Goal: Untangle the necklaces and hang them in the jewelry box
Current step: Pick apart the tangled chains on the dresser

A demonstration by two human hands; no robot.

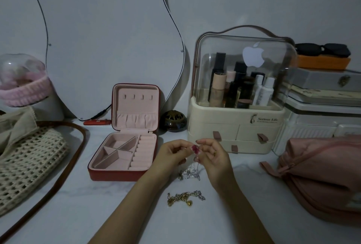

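Note:
Both hands are raised over the white tabletop, fingertips close together. My left hand [172, 153] and my right hand [214, 155] pinch a silver necklace [190, 173]; its chain hangs from the fingers and its lower part lies bunched on the table. Nearer to me lies a tangled heap of gold and silver necklaces [184, 198], untouched. The red jewelry box [125, 138] stands open to the left, with a pink lining. Its upright lid shows a row of small hooks [137, 97] with nothing on them.
A cream cosmetics organizer [236, 126] with a clear dome stands behind the hands. A pink pouch [320, 177] lies at right, a woven bag with a brown strap [29, 165] at left. A small dark pot [174, 121] sits beside the jewelry box. A wavy mirror [109, 34] leans on the wall.

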